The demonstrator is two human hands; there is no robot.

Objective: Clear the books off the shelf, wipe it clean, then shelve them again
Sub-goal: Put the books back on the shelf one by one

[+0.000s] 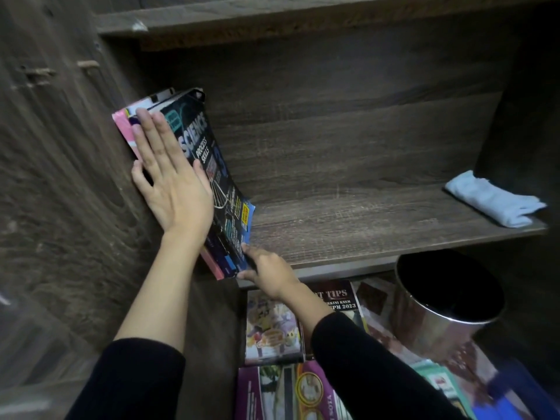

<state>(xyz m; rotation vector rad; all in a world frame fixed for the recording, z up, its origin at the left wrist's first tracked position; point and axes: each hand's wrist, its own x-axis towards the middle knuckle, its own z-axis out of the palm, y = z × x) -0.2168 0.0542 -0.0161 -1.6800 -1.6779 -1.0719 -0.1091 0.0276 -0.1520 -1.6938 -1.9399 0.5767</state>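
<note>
Left hand flat on books, right hand gripping bottom edge, fingertips hidden

Dark wood-grain bookcase, dim light.
The left side panel carries two small pegs (blurred, type unclear); the back panel shows plain horizontal grain. The upper board has a pale chip on its front edge near the left corner. The right side panel lies in deep shadow. The shelf board shows scuffed grain. Below its right end stands a round shiny metal bin, black inside.
</note>
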